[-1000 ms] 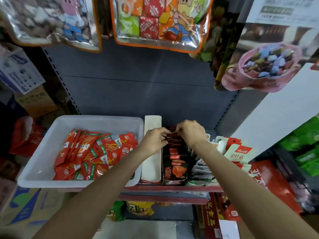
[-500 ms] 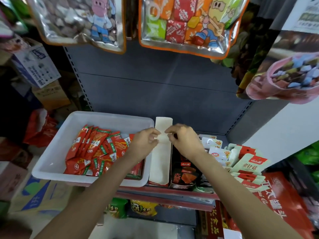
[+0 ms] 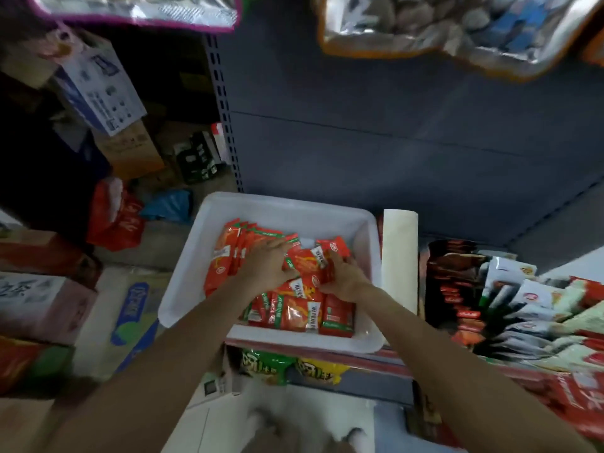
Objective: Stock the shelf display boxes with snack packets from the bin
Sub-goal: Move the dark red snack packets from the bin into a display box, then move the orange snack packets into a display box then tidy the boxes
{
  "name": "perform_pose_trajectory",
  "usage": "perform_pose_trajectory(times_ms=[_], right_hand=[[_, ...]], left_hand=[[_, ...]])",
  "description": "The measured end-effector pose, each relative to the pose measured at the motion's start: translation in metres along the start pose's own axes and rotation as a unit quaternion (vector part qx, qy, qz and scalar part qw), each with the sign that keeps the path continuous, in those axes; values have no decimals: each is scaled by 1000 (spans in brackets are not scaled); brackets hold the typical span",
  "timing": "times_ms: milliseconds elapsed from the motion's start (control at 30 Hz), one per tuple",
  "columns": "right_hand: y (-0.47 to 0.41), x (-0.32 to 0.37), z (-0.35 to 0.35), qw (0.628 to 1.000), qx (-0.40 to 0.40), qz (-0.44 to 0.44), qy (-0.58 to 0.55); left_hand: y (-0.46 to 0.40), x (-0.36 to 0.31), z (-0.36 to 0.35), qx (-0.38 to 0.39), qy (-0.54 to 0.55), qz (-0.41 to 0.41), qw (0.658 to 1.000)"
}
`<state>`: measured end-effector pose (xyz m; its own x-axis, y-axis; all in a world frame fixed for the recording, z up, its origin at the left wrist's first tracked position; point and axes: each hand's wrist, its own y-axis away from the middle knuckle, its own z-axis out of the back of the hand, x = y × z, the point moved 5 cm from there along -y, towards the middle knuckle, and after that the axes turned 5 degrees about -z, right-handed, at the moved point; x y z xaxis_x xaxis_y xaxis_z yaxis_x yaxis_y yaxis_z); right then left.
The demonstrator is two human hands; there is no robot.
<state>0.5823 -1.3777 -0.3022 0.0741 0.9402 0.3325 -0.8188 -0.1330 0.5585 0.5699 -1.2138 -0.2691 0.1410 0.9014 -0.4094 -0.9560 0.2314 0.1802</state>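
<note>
A white plastic bin (image 3: 183,289) on the shelf holds several red-orange snack packets (image 3: 295,313). Both hands are inside it. My left hand (image 3: 266,264) lies flat on the packets with fingers stretched out. My right hand (image 3: 344,276) curls around a small bunch of red packets (image 3: 310,261) near the bin's right side. Right of the bin stands a narrow, empty white display box (image 3: 400,256), then a dark display box (image 3: 452,276) filled with dark red packets.
More display boxes with white and green packets (image 3: 536,302) crowd the right of the shelf. Big snack bags (image 3: 457,31) hang overhead. Cardboard cartons (image 3: 42,305) and a red bag (image 3: 112,217) sit on the floor at left. Green and yellow bags (image 3: 287,366) lie on the lower shelf.
Both hands left the dark display box and empty white box and moved left into the bin. The right hand has taken hold of red packets. The camera swung left.
</note>
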Motion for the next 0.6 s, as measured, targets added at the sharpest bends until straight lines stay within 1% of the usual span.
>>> perform_pose_trajectory(times_ms=[67,133,200,300,367,433,467,533,600], right_hand=[[-6,-3,-12,1000,11,-18,1],[-11,-4,-18,1000,-10,-25,6],[-13,-4,-19,999,-24,-34,10],[-11,-1,-14,999,-33,-39,-17],[-8,1,2,993,-86,-27,-77],[1,6,26,976,-160,11,-146],[7,8,39,966,-184,36,-180],[18,13,64,939,-207,77,-263],[27,9,86,906,-227,85,-348]], left_hand=[[-14,-1,-12,37,-9,-20,999],[-24,-2,-25,64,10,-13,998],[-30,-2,-33,62,13,9,998],[-33,-4,-25,-34,27,21,999],[-30,-4,-10,-98,81,22,992],[-24,-1,8,-149,132,22,980],[-21,0,16,-164,159,20,973],[-16,-1,28,-174,225,5,959],[-15,-7,36,-171,289,-1,942]])
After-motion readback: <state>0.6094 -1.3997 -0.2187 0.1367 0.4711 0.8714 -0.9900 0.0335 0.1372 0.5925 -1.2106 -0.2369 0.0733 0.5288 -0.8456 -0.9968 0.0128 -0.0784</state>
